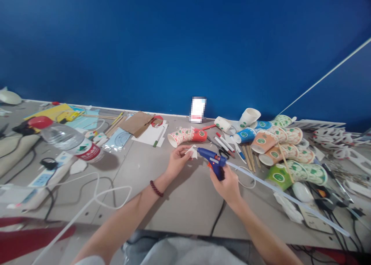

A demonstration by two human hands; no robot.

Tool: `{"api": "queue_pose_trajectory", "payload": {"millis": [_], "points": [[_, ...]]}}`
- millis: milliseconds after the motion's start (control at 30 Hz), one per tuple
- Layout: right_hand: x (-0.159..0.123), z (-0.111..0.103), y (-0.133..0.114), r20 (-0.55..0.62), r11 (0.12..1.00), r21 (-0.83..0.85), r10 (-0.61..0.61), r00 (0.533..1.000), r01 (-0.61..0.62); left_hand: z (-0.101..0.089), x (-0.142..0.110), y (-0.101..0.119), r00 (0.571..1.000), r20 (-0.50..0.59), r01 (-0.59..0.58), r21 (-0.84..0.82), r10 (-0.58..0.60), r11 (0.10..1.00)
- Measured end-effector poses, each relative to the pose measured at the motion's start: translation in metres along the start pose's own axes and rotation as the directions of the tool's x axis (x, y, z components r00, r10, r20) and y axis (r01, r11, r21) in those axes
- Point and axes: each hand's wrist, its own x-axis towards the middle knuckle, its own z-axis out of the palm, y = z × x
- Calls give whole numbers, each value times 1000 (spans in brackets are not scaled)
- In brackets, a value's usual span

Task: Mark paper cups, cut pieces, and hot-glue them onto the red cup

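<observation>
My right hand (230,186) is wrapped round the handle of a blue hot glue gun (211,157). A long translucent glue stick (278,188) runs out of its back end toward the lower right. In my left hand (177,159) a small white paper piece (192,152) is pinched between the fingers. The gun's nozzle points left and is at the paper's edge; whether they touch I cannot tell. Just behind the paper lies a curved row of nested red-patterned paper cups (187,136).
On the right are several stacks of paper cups (285,141), wooden sticks (249,157), markers (224,143) and cables. On the left stand out a large plastic bottle (71,141), a power strip (46,180), cardboard (136,123) and a loose white cable (97,193). A blue wall (145,56) closes the back.
</observation>
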Motion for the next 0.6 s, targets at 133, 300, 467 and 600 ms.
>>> {"api": "queue_pose_trajectory", "payload": {"millis": [133, 300, 467, 600], "points": [[0, 1, 1, -35, 996, -55, -67, 997, 65, -1, 0, -2, 1000, -6, -9, 20, 9, 1000], [-1, 5, 3, -97, 979, -142, -161, 982, 147, -2, 0, -4, 999, -9, -45, 42, 45, 998], [-3, 8, 6, -99, 969, -173, -197, 975, 178, 0, -1, -1, 999, -25, -48, 41, 49, 998], [-4, 7, 9, -54, 955, -224, -209, 976, 192, 0, -1, 0, 1000, -5, -8, 8, 8, 1000]]}}
